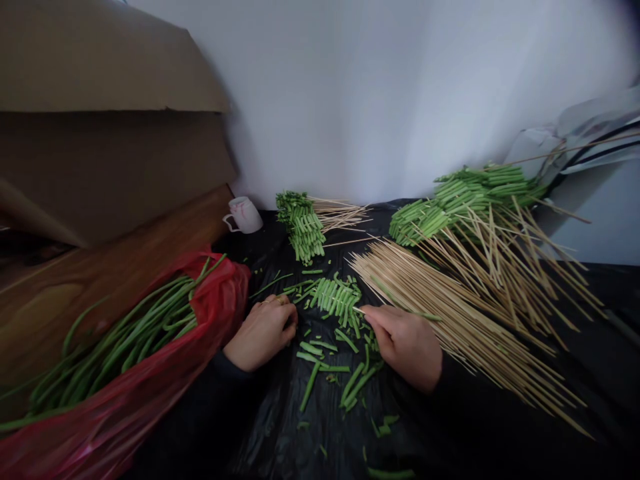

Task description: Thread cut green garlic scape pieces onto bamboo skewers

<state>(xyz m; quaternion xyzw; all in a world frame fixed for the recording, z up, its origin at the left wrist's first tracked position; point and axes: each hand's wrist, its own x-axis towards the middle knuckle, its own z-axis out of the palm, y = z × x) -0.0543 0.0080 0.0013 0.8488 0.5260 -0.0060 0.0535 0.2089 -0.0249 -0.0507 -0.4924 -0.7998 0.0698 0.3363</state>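
Side by side in the middle of the view is a row of cut green bean pieces (336,297), threaded on a bamboo skewer. Closed on the skewer's right end is my right hand (407,343), thumb and fingers pinched together. To the left of the row, my left hand (265,331) rests low over the black plastic sheet with its fingers curled in. What those fingers hold, if anything, is hidden. Loose cut bean pieces (325,368) lie scattered between and below both hands.
A red plastic bag (220,293) of long green beans (145,327) is at left. Bare bamboo skewers (465,307) lie at right, below a heap of filled skewers (465,200). Another filled bundle (304,230) and a white mug (246,215) stand near the wall.
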